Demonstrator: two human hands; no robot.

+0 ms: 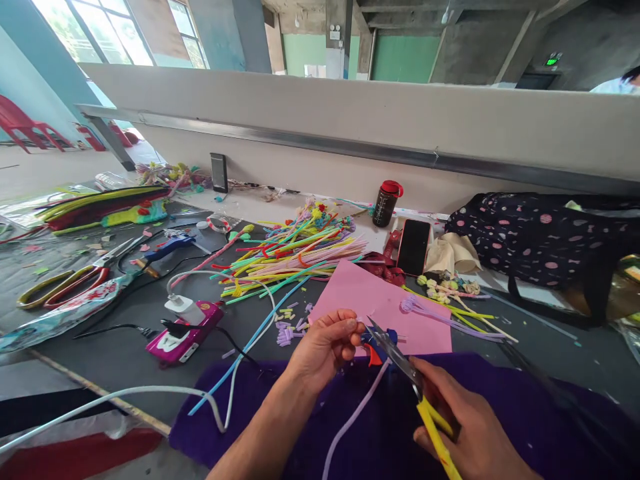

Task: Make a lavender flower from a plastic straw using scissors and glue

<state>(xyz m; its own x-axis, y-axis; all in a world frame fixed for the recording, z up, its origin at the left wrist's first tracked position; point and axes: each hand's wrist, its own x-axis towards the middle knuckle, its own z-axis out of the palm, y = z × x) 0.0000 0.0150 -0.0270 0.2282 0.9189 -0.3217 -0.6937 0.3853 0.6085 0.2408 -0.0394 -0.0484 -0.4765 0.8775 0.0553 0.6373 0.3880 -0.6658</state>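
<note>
My left hand (330,343) is closed in a pinch on a small pale lilac piece, mostly hidden by the fingertips. My right hand (465,417) holds scissors (434,427) with yellow handles, their blade tips close to my left fingertips. Below the blades a lilac pipe cleaner (350,421) hangs down over the purple cloth (240,400). Behind the blades, a blue glue gun (369,343) with an orange trigger lies partly on a pink sheet (345,287). Lilac pipe cleaners (440,317) with a curled end rest on the sheet's right side.
Many coloured pipe cleaners (295,257) are heaped behind my left hand, near short cut pieces (287,333). A magenta power strip (185,333) with cables stands left. Farther back are a phone (414,247), a dark bottle (386,205), a patterned bag (540,233) and large scissors (83,277).
</note>
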